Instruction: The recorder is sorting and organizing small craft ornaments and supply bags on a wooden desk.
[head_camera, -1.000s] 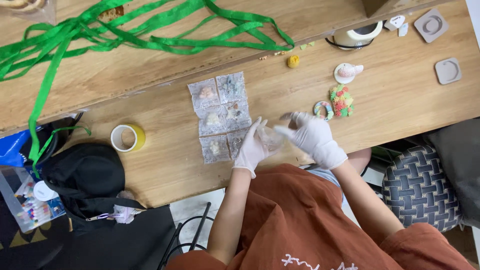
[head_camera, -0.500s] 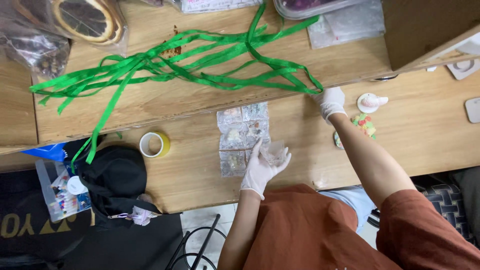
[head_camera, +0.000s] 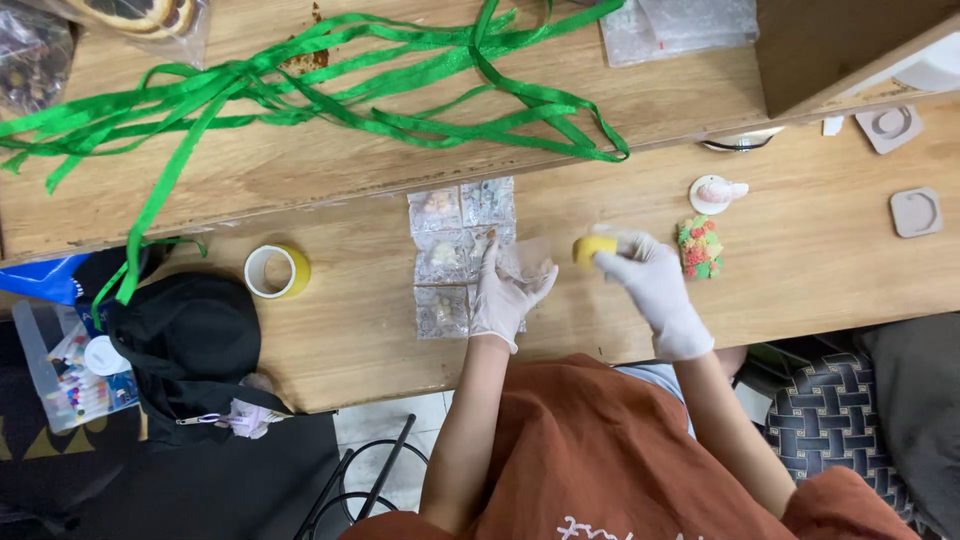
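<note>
Yellow round piece (head_camera: 592, 249) is gripped in the gloved right hand (head_camera: 652, 285), near the worktop's (head_camera: 820, 290) front edge. A clear small bag (head_camera: 527, 266) is held by the left hand (head_camera: 503, 295), fingers spread, over packets (head_camera: 450, 250).

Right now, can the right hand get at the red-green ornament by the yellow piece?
Probably yes. The right hand holds a small yellow piece, so its fingers are busy, but the ornament lies just beside it on bare table with nothing between.
</note>
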